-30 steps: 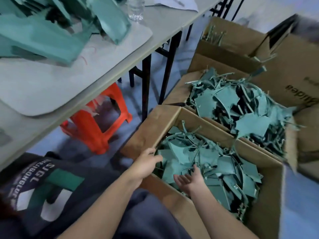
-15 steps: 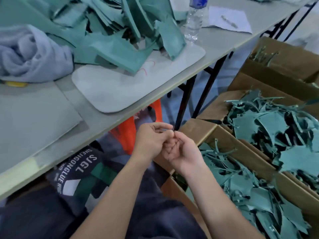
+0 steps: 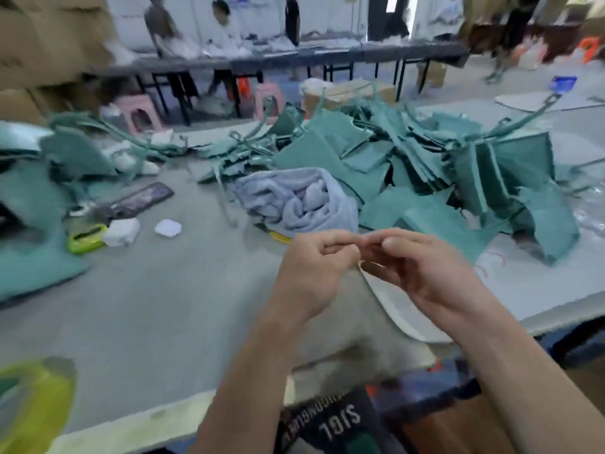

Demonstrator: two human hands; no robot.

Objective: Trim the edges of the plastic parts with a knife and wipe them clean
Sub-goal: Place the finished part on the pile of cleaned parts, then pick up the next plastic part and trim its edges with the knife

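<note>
Head view, hands: left hand (image 3: 314, 276) and right hand (image 3: 422, 273) are curled, fingertips meeting; nothing shows between them.
Head view, change: a second ago they reached into a floor box of offcuts; now they are over the table (image 3: 170, 309).
Head view, parts: plastic parts (image 3: 425, 165) are piled far right, untouched.
Head view, cloth: towel (image 3: 294, 201) lies just beyond the hands.
Meaning: probably scrap dumped, next part due.

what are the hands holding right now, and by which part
Cannot be told: the left hand and right hand meet at curled fingertips above the table, and blur hides whether anything small is pinched between them.
</note>
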